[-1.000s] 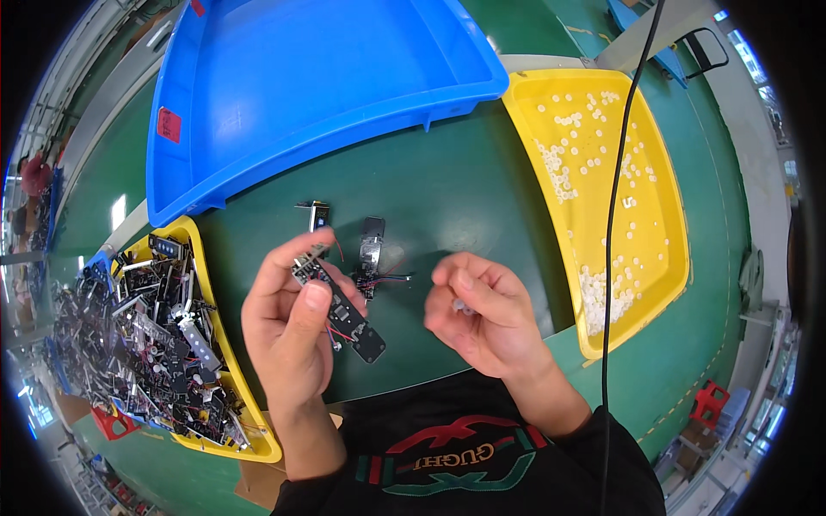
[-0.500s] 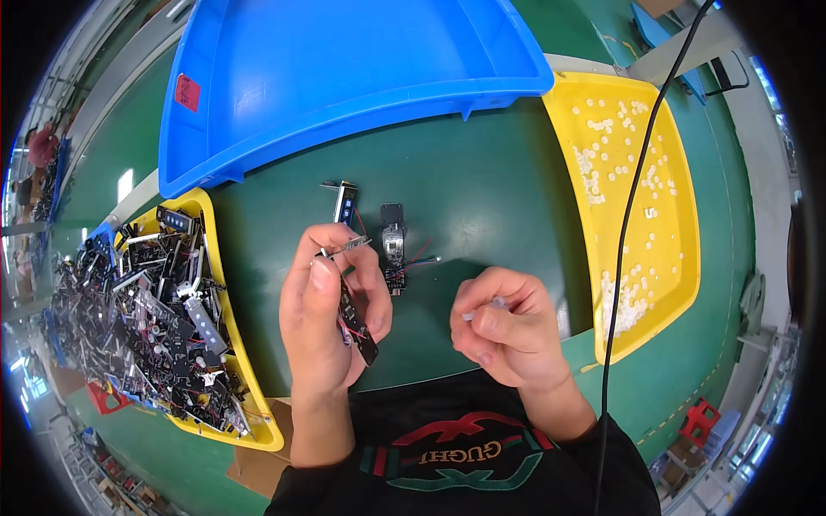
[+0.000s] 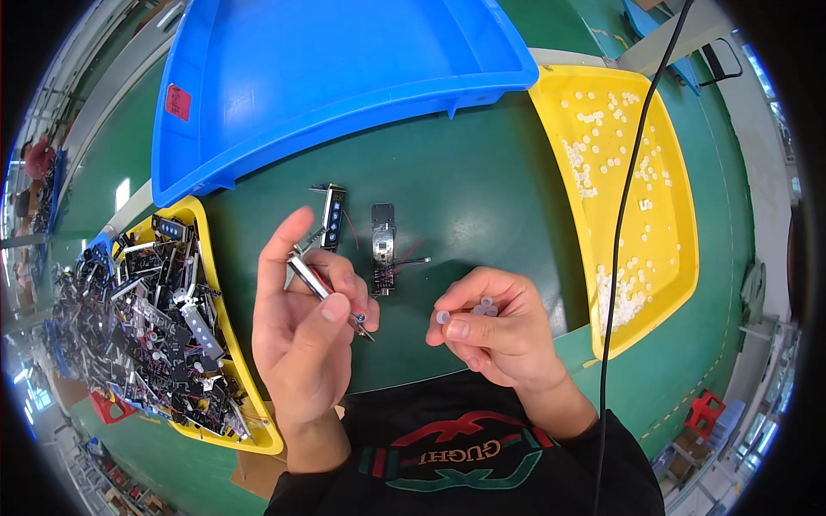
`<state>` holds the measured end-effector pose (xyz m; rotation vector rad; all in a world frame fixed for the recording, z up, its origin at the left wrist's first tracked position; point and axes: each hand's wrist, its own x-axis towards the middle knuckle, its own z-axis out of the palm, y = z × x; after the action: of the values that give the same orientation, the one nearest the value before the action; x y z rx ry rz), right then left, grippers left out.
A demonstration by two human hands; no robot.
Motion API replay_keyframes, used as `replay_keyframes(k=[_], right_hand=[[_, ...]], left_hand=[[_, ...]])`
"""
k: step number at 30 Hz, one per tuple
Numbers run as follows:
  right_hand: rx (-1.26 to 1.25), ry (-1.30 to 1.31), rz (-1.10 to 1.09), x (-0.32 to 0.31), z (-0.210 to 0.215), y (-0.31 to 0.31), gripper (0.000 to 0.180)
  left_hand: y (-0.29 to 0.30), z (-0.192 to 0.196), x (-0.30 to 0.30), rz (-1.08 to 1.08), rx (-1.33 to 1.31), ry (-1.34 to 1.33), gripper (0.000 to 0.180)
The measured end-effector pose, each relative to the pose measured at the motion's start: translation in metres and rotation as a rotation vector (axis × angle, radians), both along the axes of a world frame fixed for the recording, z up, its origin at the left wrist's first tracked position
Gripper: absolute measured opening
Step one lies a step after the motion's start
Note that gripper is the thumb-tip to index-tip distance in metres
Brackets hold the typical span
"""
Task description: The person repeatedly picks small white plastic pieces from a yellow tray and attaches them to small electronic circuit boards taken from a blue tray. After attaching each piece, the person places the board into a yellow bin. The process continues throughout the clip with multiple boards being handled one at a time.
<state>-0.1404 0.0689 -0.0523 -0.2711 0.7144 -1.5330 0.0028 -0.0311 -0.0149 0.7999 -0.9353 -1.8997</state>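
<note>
My left hand is closed around a narrow circuit board assembly with thin red wires, its index finger raised. The board now shows mostly its edge. In my right hand, several small translucent white plastic caps sit in the curled fingers, and one cap is pinched at the fingertips. Beyond my left hand, a board assembly with blue-lit-looking squares lies on the green table. Beside it rests a black board assembly with red wires and a small connector.
At left, a yellow bin is heaped with similar board assemblies. A large blue tray stands at the far side. On the right, a yellow tray holds scattered white caps. A black cable hangs in front of it.
My left hand has turned the board assembly edge-on and lifted its index finger. My right hand has rolled slightly, bringing one cap to its fingertips and showing more caps. The view has shifted slightly.
</note>
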Motion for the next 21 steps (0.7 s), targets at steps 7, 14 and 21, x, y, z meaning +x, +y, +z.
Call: replay_keyframes(k=[7,14,21], right_hand=[[-0.025,0.194,-0.029,0.001,0.012,-0.002,0.014],[-0.149,0.586,-0.164,0.003,0.022,-0.005,0.016],[-0.111,0.366,-0.172,0.009,0.021,-0.004,0.012]], left_hand=[[0.003,-0.008,0.005,-0.038,-0.180,-0.022,0.072],[0.010,-0.012,0.002,-0.032,-0.274,0.007,0.076],[0.013,-0.015,-0.004,-0.038,-0.353,0.071,0.066]])
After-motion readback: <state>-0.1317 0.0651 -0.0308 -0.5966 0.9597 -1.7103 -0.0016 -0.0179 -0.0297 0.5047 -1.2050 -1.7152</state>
